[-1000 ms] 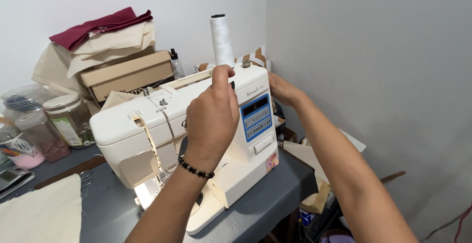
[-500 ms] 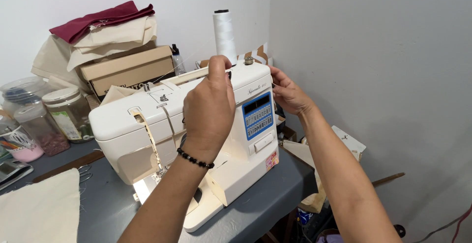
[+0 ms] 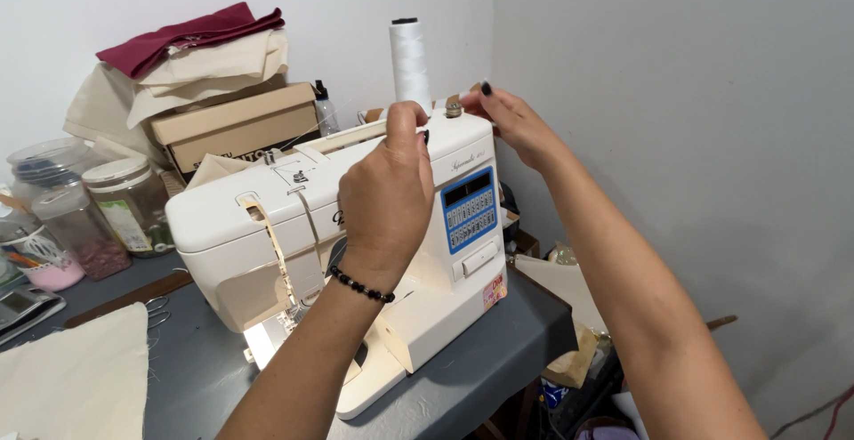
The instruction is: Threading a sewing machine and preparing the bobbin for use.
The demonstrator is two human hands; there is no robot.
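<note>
We rest our left hand (image 3: 387, 195) on top of the cream sewing machine (image 3: 267, 226) standing on the grey bench (image 3: 498, 351), fingers curled near the white thread spool (image 3: 409, 62). Our right hand (image 3: 511, 124) reaches behind the machine; its grip we cannot tell.

So the left hand (image 3: 387, 195) is pinched at the top of the sewing machine (image 3: 356, 235), and the right hand (image 3: 516, 124) is just right of it, at the machine's back right corner. Thread spool (image 3: 410, 64) stands right behind the left hand's fingers, between the two hands. Machine sits on the table (image 3: 498, 351). Way left of the grip there's a box (image 3: 236, 129) with folded cloth (image 3: 191, 48) piled on it, jars (image 3: 133, 204) in front of that, and a cloth sheet (image 3: 76, 382) on the table nearer the person. Wall (image 3: 676, 137) is right of the right hand.
</note>
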